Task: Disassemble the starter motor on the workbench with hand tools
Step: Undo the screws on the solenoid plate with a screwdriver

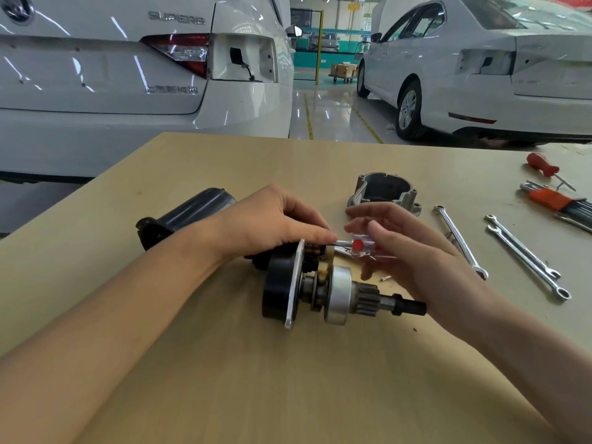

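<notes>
While two white sedans (128,75) stand parked on the glossy workshop floor behind, a pale wooden bench (224,379) carries a partly stripped starter motor (288,283) near its middle. Its dark cylindrical body (189,209) lies toward the left, and the exposed drive end, with a silver clutch drum (338,294), a toothed pinion gear (368,298) and a dark shaft tip (410,307), points right. A thin metal plate (296,280) stands edgewise between the black housing and the drive parts. The removed grey nose housing (384,190) sits upright just beyond the hands, apart from the motor. The person's left hand (272,219) rests over the motor's top, its grip curled, fingertips touching the metal shank of a screwdriver at the motor. The right hand (416,251) holds that small screwdriver (362,246) by its clear handle with a red centre, the grip closed loosely around it, other fingers spread. To the right lie three chrome combination wrenches (528,257) side by side, angled alike. Farther right rest a set of hex keys in an orange holder (551,200) and a red-handled screwdriver (544,166) near the bench's far edge. A tiny metal pin (386,278) lies on the bench just beside the right hand.
</notes>
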The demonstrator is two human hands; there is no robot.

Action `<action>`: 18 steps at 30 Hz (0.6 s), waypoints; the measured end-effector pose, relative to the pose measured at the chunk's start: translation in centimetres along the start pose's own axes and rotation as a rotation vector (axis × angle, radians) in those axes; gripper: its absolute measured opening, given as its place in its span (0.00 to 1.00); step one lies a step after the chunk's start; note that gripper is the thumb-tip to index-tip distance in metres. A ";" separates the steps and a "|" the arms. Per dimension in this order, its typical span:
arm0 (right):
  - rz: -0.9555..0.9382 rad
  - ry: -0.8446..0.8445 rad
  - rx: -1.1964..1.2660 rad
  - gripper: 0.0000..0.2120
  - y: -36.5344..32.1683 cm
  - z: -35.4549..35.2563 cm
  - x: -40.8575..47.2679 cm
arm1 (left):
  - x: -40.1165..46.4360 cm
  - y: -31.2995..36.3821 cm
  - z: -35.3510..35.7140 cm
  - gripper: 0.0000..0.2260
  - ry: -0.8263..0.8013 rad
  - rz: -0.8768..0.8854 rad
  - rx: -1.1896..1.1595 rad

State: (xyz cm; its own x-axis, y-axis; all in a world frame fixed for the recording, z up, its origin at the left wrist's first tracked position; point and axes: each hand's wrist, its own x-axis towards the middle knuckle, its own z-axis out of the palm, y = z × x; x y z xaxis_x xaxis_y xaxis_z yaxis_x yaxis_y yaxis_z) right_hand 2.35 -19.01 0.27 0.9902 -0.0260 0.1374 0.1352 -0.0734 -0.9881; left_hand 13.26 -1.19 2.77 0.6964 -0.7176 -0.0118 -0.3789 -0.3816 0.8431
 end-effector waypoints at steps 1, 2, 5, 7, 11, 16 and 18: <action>0.025 0.001 0.017 0.12 -0.1 0.0 0.1 | 0.1 0.0 0.0 0.05 0.005 -0.003 -0.003; 0.048 0.004 0.006 0.12 -0.2 0.0 0.1 | 0.1 -0.1 0.0 0.05 0.009 -0.003 -0.006; 0.112 -0.012 -0.115 0.10 -0.1 -0.1 0.1 | 0.1 -0.1 0.1 0.05 0.005 0.000 0.003; 0.147 -0.040 -0.142 0.10 -0.1 -0.2 0.2 | 0.1 -0.1 0.0 0.05 -0.004 0.003 0.024; 0.098 -0.045 -0.156 0.18 -0.1 -0.2 0.2 | -0.1 -0.2 -0.1 0.05 -0.015 0.025 0.029; -0.066 0.047 -0.143 0.16 0.0 0.1 0.0 | -0.4 -0.1 0.0 0.14 -0.036 0.048 0.002; -0.095 0.071 -0.169 0.14 0.1 0.1 -0.1 | -0.5 -0.1 0.0 0.17 -0.038 0.020 -0.019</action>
State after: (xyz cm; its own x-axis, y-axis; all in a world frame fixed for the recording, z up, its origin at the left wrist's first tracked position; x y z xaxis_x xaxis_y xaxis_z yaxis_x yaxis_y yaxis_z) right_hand 2.28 -18.92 0.20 0.9674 -0.0807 0.2401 0.2142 -0.2451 -0.9455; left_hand 12.95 -0.82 2.67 0.6650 -0.7467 -0.0149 -0.3810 -0.3563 0.8532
